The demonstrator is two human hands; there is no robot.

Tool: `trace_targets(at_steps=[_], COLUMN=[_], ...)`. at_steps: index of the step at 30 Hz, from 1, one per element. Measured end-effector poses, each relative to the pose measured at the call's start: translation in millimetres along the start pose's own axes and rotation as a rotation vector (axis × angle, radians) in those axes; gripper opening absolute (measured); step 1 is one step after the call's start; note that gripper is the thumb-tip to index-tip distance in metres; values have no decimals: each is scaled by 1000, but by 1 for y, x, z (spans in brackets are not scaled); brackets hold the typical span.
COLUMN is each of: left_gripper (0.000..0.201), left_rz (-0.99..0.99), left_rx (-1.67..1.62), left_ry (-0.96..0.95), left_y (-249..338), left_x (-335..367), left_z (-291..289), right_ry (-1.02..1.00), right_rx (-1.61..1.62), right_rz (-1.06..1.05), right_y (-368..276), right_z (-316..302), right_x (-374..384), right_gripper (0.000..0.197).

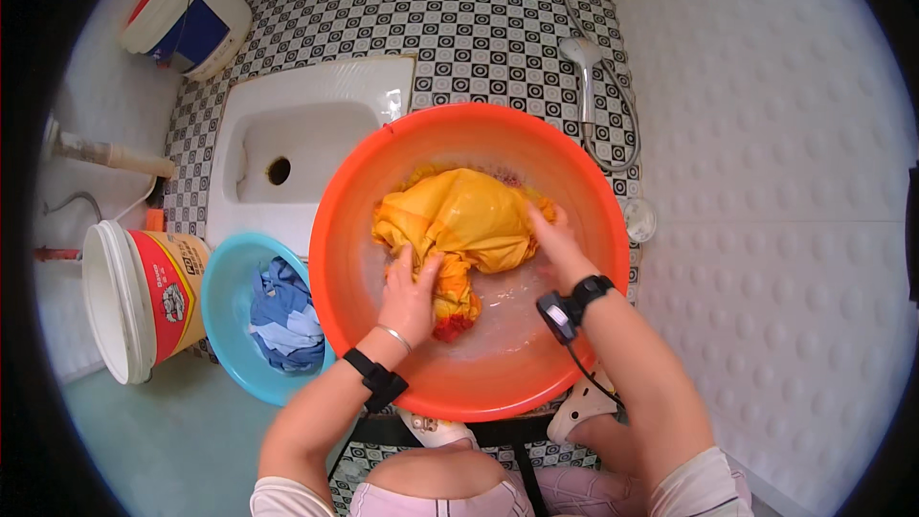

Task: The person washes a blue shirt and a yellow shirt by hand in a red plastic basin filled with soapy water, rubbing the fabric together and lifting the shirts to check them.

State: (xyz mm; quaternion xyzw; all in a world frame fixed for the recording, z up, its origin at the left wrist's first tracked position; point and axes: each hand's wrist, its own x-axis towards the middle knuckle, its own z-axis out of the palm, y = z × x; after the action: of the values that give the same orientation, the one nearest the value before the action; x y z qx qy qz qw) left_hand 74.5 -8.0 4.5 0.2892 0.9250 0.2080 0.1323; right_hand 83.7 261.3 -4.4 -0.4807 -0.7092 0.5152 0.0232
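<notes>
Just ahead of the person's knee point(438, 474), a large orange basin point(469, 404) holds a bunched yellow cloth point(459, 215) in shallow water point(507, 321). The left hand point(410, 297) rests against its near left side, fingers parted; the right hand point(557, 241) touches its right end; I can't tell whether either grip pinches a fold. The step in hand looks like working the wet cloth, and the next move seems to call for an even, two-handed grip. Farther off lie a squat toilet point(311, 86) and a shower head point(580, 53).
</notes>
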Motion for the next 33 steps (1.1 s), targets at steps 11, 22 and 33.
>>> trace_targets(at_steps=[11, 22, 33], left_gripper=[34, 64, 38], left_rz=[-1, -780, -819], left_rx=[473, -1196, -2109], left_ry=[-305, -310, -227], left_y=[-24, 56, 34], left_x=[9, 40, 40], left_z=[-54, -3, 26], right_ry=[-423, -426, -335], right_rx=[-562, 9, -85], right_rz=[-514, -367, -805], right_y=[-40, 34, -11], right_z=[11, 40, 50], right_x=[-37, -52, -113], right_gripper=[30, 42, 17])
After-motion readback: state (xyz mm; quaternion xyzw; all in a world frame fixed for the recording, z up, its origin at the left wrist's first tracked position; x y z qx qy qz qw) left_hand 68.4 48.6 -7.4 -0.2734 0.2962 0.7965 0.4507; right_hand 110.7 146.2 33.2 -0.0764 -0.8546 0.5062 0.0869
